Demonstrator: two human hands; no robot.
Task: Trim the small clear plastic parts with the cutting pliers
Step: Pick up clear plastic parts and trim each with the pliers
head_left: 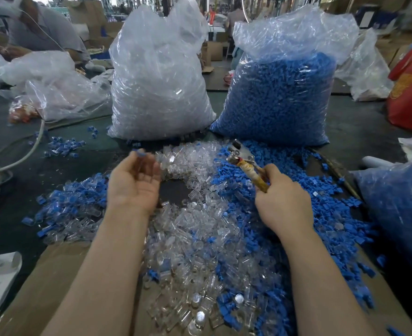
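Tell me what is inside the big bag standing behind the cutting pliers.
The bag is packed with small blue plastic parts, seen through its clear film. Its crumpled top holds none. What lies deeper inside or underneath is hidden.

Colours, keyed off the clear-parts bag (161, 76): translucent white. Bag right of it (280, 93): solid blue pieces. Loose pile in front (200, 238): clear mixed with blue. Pliers (246, 163): silver head, yellowish taped handle. Far right: red bag (411, 88), yellow print. Tabletop (11, 146) dark green.

We count 2 big full bags behind the cutting pliers (242, 157): 1 clear-parts bag (159, 78), 1 blue-parts bag (277, 93). Loose parts around them: too many to count.
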